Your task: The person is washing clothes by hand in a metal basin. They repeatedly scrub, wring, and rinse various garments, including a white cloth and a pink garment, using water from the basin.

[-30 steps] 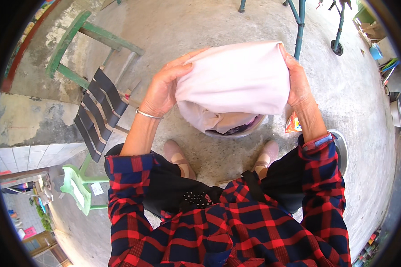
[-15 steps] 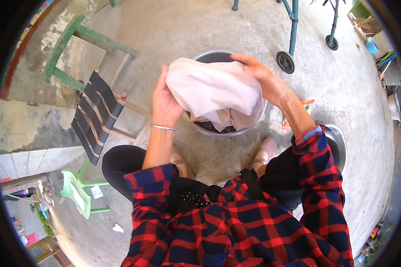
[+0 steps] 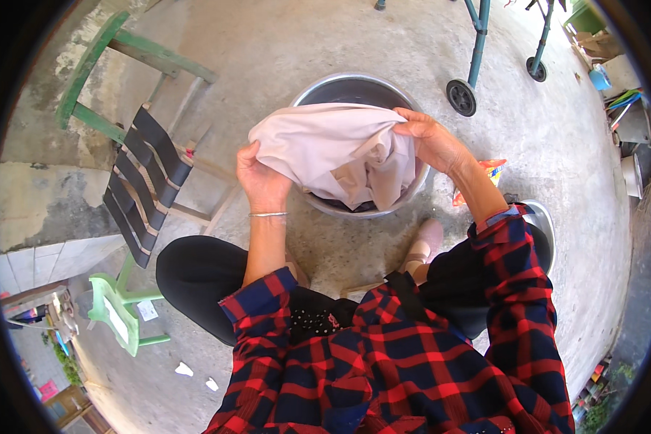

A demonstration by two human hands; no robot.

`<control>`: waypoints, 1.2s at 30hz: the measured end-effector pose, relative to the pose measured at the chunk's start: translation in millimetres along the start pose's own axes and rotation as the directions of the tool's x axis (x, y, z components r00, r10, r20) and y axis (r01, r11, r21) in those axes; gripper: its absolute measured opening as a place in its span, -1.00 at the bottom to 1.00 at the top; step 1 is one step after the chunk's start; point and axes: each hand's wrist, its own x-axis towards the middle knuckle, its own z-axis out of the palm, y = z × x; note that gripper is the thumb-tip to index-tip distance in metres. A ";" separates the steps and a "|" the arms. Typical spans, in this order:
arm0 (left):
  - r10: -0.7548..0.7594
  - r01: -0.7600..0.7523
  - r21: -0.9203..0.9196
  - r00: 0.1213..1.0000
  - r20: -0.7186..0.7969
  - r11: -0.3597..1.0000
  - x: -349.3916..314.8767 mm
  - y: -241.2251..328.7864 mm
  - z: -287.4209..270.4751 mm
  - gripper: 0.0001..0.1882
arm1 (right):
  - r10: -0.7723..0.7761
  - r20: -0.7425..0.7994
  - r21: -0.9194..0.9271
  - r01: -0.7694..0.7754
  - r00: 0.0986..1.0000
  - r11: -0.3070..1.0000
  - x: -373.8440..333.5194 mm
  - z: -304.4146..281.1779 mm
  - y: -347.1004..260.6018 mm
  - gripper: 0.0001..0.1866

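Gripping pale pink cloth point(image 3: 333, 152) at both ends: my left hand point(image 3: 262, 181) clenched on left edge, my right hand point(image 3: 432, 141) pinching bunched right edge. Cloth hangs over round metal basin point(image 3: 354, 90) on concrete floor point(image 3: 282, 50). Wooden stool point(image 3: 148, 173) far left, orange packet point(image 3: 488, 173) right.

An outdoor home yard: bare concrete floor point(image 3: 325, 43), a metal washbasin point(image 3: 354, 90) on the ground, a slatted chair point(image 3: 148, 181), a green plastic stool point(image 3: 119, 311), a wheeled frame point(image 3: 474, 58), clutter point(image 3: 615, 79) along the edge.
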 end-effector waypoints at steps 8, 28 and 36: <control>-0.157 0.165 -0.073 0.982 0.104 0.984 6.7 -52.9 21.9 -0.45 | 0.040 -0.249 0.215 0.015 0.968 0.977 17.2 31.5 1.5 -0.60; -0.022 0.108 0.348 0.970 -0.243 0.931 -22.3 -120.1 28.4 -0.70 | -0.654 0.143 -0.989 0.125 0.743 -0.074 33.9 81.9 67.7 -0.69; -0.282 0.265 0.098 0.922 0.264 0.959 1.5 -100.2 -25.7 -0.66 | -0.674 0.334 -0.934 0.326 0.659 -0.144 4.6 115.1 83.2 -0.68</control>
